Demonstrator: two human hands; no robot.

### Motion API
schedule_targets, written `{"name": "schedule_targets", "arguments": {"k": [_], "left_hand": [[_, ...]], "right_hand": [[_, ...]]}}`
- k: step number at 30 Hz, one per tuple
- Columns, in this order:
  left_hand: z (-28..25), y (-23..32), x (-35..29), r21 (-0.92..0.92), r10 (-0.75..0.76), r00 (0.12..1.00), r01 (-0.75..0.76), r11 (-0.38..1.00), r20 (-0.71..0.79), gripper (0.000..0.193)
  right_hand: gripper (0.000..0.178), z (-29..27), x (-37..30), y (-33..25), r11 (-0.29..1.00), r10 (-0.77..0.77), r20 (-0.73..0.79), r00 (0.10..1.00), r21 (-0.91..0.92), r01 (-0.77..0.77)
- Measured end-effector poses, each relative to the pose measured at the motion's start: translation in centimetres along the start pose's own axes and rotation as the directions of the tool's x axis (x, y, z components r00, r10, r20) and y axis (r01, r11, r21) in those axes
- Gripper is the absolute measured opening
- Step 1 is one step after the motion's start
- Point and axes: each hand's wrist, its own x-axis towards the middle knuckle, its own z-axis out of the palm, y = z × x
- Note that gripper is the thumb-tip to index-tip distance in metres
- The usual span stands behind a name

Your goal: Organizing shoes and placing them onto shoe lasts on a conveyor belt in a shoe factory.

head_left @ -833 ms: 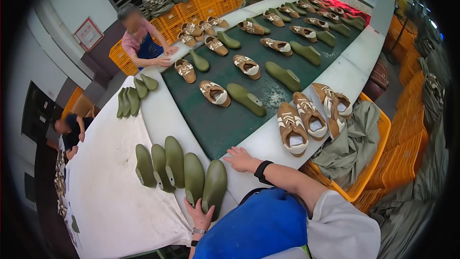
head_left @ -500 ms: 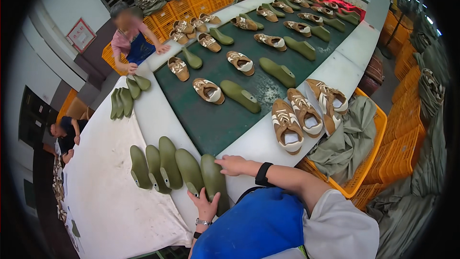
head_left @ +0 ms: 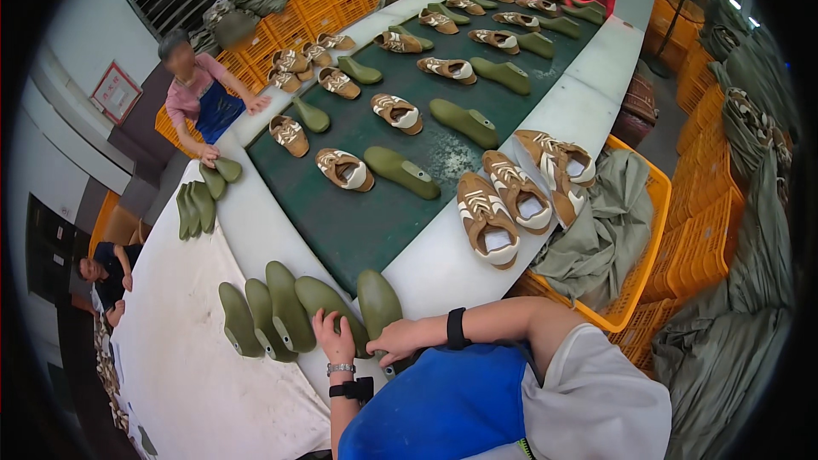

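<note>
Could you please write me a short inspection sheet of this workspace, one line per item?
Surface: white bench bordering a dark green belt with a pale scuffed patch; white cloth at left is smudged.
Job's things: five green lasts in a row beside the belt's near corner; brown shoes on the bench's right edge; more of both on the belt.
Clutter: grey-green cloth heaped in an orange crate beside the bench.
Grips: left grip on the fourth last from the left; right grip over the rightmost; firmness cannot be told.
Cables: nothing seen.
Surroundings: a co-worker in pink across the left corner, another person farther left, stacked orange crates at right.
</note>
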Motion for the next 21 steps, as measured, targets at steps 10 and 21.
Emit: {"name": "schedule_targets", "arguments": {"k": [10,21], "left_hand": [[-0.03,-0.13,-0.16,-0.060,-0.035,0.999,0.033,0.998,-0.025,0.016],[0.29,-0.52,-0.48,-0.060,-0.046,0.996,0.041,0.997,-0.077,0.015]], "right_hand": [[0.042,-0.18,0.25,0.04,0.995,0.058,0.009,0.998,0.080,-0.059],[0.036,0.26,1.05,0.82,0.993,0.059,0.048,0.997,0.103,-0.064]]}}
